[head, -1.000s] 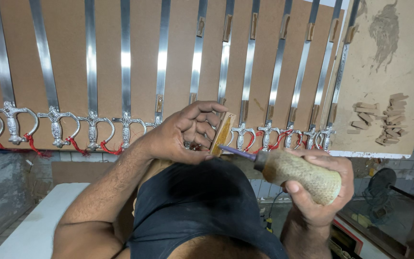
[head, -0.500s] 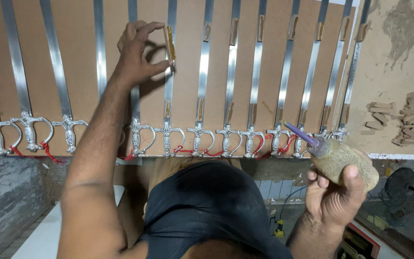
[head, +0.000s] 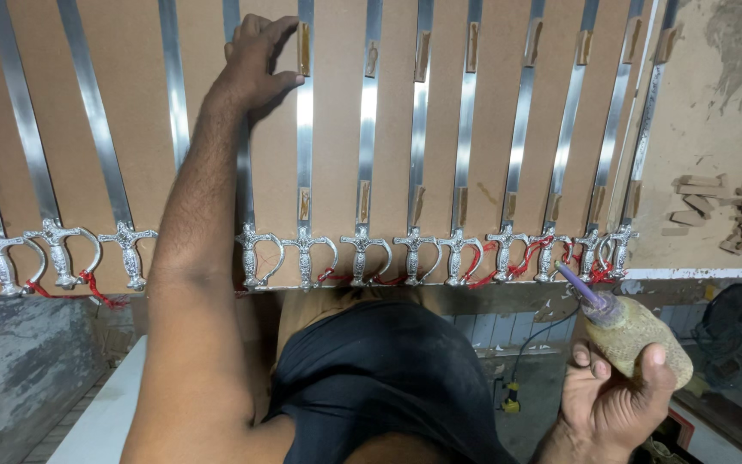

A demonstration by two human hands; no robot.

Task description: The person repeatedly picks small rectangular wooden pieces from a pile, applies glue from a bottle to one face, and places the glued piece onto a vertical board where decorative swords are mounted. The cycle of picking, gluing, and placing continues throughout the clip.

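Note:
My left hand [head: 255, 60] reaches up the brown board [head: 62, 215] and presses a small wooden block [head: 303, 48] onto a silver sword blade [head: 305, 129] near its top. A row of several swords with ornate silver hilts [head: 307, 255] and red tassels lies flat on the board; most blades carry small wooden blocks at two heights. My right hand [head: 611, 399] is low at the right, wrapped around a dust-caked glue bottle [head: 633, 333] with a purple nozzle [head: 579, 287] pointing up-left toward the hilts.
A pile of loose small wooden blocks [head: 736, 202] lies on the board at the right. My dark shirt [head: 380, 378] fills the lower middle. A grey wall [head: 19, 369] and white surface [head: 100, 404] sit lower left; floor clutter and a dark round object [head: 727, 314] lower right.
My left hand has gone from beside the glue bottle up to the upper part of the board with the wooden block. The right hand with the bottle has dropped lower and to the right.

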